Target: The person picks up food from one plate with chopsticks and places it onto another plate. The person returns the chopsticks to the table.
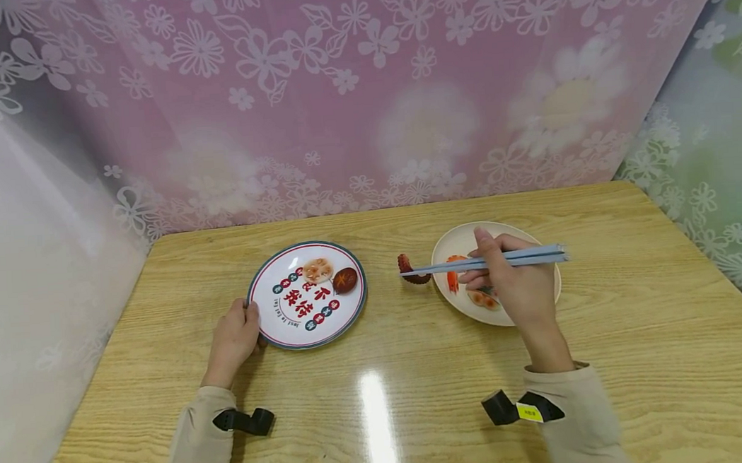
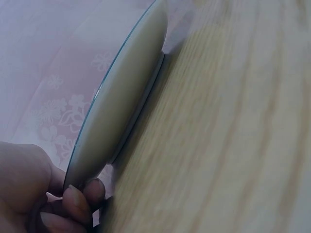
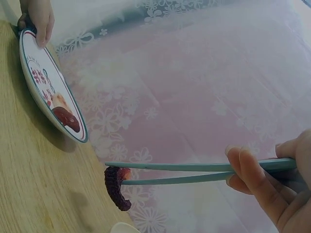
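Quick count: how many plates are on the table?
2: the printed white plate, its rim held by the left hand, and the cream plate, partly blocked from the head view by the right hand. No other plate shows.

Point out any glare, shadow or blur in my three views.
Head: a white glare streak on the table, clear of the white plate and the cream plate; left wrist: the table looks soft, with a shadow along the white plate's foot; right wrist: a soft shadow beside the white plate, the curtain hazy, the tentacle piece dark.
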Demonstrator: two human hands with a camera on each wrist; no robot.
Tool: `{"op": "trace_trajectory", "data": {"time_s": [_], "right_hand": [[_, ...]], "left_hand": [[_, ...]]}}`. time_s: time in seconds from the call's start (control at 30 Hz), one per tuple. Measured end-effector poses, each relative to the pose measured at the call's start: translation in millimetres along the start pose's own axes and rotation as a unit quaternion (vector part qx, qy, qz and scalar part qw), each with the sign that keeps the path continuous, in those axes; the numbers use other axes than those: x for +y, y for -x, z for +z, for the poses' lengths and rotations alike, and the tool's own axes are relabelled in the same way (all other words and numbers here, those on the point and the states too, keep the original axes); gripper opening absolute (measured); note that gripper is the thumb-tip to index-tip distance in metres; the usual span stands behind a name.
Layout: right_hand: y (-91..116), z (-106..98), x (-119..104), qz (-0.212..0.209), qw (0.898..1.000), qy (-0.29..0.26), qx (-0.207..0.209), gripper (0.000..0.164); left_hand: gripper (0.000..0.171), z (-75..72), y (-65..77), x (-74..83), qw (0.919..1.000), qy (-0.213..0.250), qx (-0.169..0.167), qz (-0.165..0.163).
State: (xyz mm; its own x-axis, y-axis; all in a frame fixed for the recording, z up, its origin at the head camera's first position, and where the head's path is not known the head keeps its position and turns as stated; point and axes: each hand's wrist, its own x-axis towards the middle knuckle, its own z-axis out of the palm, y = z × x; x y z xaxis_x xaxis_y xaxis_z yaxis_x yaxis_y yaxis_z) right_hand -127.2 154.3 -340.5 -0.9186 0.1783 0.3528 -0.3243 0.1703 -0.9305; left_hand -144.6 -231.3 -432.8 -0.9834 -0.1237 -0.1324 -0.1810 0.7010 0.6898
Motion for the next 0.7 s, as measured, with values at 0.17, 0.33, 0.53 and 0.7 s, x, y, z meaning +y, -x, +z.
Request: {"op": "trace_trajectory", "data": {"time_s": [0.17,0.33,0.53,0.7], "right_hand": [[-1.5,4.9,1.5,-0.031,0.999,0.001,-0.013,0.041],[-1.1,7.0,2.3,-0.034,0.999,-0.005,-0.02,0.04],[-0.4,8.7,1.4,-0.031,0.999,-0.012,-0.016,0.042],[0.8,12.8,2.0,-0.025,0.999,-0.027,-0.005,0.04]], "left_hand": [[0.033,-1.2,0.3,1.0,1.0,-0.007,-0.001,-0.005],[0.033,-0.8,-0.5,2.0,0.9998,-0.019,0.003,-0.004],[0.033,-1.1,-0.9,1.5,0.9997,-0.023,0.002,-0.008],[0.035,-0.7,-0.8,-0.3,0.9994,-0.034,0.005,-0.007]]}}
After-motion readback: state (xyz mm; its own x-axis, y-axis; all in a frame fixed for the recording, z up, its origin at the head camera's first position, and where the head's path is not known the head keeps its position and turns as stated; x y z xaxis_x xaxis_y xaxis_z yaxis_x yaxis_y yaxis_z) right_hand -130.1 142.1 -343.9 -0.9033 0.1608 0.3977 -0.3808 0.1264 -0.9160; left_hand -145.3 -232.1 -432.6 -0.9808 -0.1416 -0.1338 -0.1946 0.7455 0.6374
